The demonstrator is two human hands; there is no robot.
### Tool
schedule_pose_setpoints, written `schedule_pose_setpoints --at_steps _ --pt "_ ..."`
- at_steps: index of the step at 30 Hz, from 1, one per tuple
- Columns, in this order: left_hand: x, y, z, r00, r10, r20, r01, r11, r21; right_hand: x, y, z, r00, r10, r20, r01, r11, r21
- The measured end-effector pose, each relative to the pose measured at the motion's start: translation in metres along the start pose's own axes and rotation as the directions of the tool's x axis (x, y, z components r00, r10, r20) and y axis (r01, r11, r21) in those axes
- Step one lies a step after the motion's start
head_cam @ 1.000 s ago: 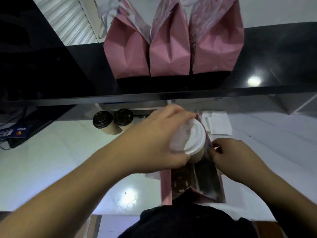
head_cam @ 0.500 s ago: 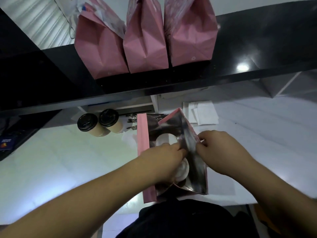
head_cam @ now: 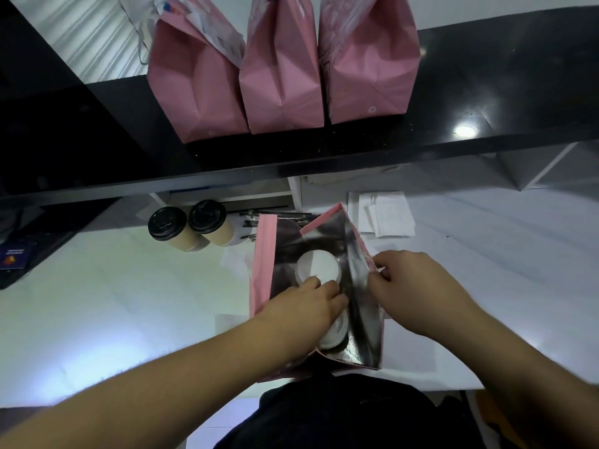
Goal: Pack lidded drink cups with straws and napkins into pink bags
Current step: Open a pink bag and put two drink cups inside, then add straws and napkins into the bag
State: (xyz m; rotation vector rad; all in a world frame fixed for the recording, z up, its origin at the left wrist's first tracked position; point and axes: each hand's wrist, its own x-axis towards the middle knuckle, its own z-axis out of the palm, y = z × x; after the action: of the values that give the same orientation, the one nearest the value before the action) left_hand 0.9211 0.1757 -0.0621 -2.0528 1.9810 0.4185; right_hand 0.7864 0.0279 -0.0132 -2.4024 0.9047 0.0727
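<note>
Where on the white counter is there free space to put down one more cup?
Bare white counter lies left of the open pink bag, in front of the two black-lidded cups. More lies right of the right hand, below the napkins. Behind the bag it is crowded: straws, cups, napkins.

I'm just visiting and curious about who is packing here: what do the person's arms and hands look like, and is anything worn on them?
Both forearms are bare up to the edge of the picture: no sleeves, gloves, watch or bracelets show. The left hand and right hand carry no rings that I can make out. A dark top covers the body at the bottom of the view.
</note>
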Motion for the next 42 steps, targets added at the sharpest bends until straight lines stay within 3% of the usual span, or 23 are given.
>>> schedule_pose_setpoints --at_steps 9,15,19,21,23,25,27,28,30,32,37,42 --pt "0.004 -0.018 0.018 0.998 0.065 0.026 -0.062 0.992 -0.108 0.009 -0.01 -0.003 0.998 0.048 0.032 -0.045 0.996 -0.081" --pt "0.013 -0.019 0.021 0.991 0.129 0.046 -0.129 0.992 -0.018 0.023 -0.021 0.005 0.997 0.073 0.026 -0.068 0.986 -0.154" --pt "0.004 -0.018 -0.01 0.995 0.042 0.088 -0.028 0.987 -0.158 0.025 -0.015 0.005 0.994 0.109 0.01 -0.107 0.985 -0.139" --pt "-0.003 -0.019 -0.036 0.974 0.002 -0.225 -0.043 0.983 -0.178 0.024 -0.01 0.001 0.99 0.137 -0.017 -0.138 0.981 -0.133" --pt "-0.011 -0.027 -0.061 0.818 -0.097 -0.567 -0.067 0.963 -0.262 0.021 -0.005 -0.003 0.985 0.165 -0.041 -0.169 0.977 -0.133" --pt "-0.013 -0.054 -0.071 0.662 -0.297 -0.688 -0.033 0.906 -0.423 0.018 0.0 -0.007 0.979 0.201 -0.045 -0.205 0.97 -0.131" --pt "-0.011 -0.096 -0.059 0.578 -0.542 -0.61 0.088 0.785 -0.613 0.015 0.005 -0.009 0.972 0.233 -0.023 -0.234 0.961 -0.148" --pt "-0.008 -0.119 -0.045 0.57 -0.643 -0.511 0.18 0.705 -0.686 0.014 0.007 -0.01 0.969 0.247 -0.013 -0.246 0.957 -0.153" --pt "-0.001 -0.157 -0.009 0.625 -0.729 -0.28 0.412 0.613 -0.674 0.015 0.01 -0.01 0.965 0.262 0.002 -0.258 0.953 -0.161" --pt "0.01 -0.179 0.028 0.707 -0.696 -0.121 0.556 0.653 -0.514 0.016 0.01 -0.01 0.962 0.273 0.017 -0.266 0.949 -0.167" --pt "0.042 -0.193 0.069 0.807 -0.589 -0.039 0.508 0.727 -0.461 0.017 0.008 -0.006 0.964 0.264 -0.027 -0.265 0.951 -0.16" --pt "0.071 -0.19 0.086 0.833 -0.553 -0.023 0.496 0.764 -0.412 0.014 0.005 -0.005 0.964 0.264 -0.036 -0.267 0.952 -0.151"
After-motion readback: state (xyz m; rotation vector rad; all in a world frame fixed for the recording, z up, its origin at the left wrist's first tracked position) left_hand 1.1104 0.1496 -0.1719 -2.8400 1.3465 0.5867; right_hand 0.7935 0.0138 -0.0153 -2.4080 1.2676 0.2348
